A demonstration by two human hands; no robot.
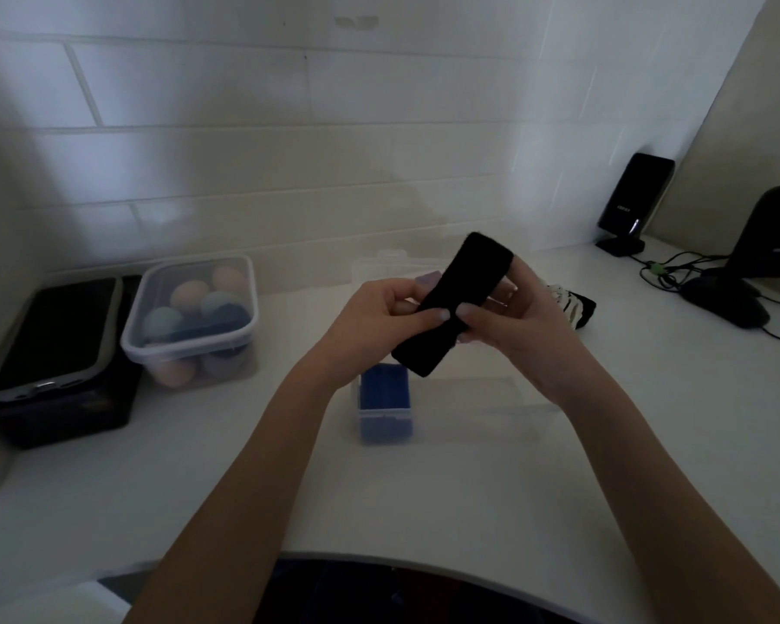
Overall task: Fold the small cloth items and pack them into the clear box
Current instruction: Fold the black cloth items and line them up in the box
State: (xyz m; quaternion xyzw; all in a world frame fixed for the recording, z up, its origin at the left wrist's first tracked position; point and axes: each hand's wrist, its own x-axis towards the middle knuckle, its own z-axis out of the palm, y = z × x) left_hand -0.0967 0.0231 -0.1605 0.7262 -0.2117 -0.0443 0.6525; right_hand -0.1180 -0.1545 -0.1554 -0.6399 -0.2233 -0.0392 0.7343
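Note:
A folded black cloth strip (453, 304) is held in the air above the white desk, tilted from lower left to upper right. My left hand (379, 315) pinches its lower middle with the thumb on top. My right hand (509, 317) grips it from the right, thumb on the front and fingers behind. Below my hands lies the clear box (469, 407) with a blue folded cloth (386, 400) standing at its left end. A black cloth with a white pattern (575, 306) lies on the desk behind my right hand, partly hidden.
At the left, a lidded plastic tub of coloured balls (190, 317) stands beside a dark device on a black box (55, 353). At the right are a black speaker (633, 204), cables (667, 268) and a dark stand (748, 272). The curved desk edge (424, 558) is near me.

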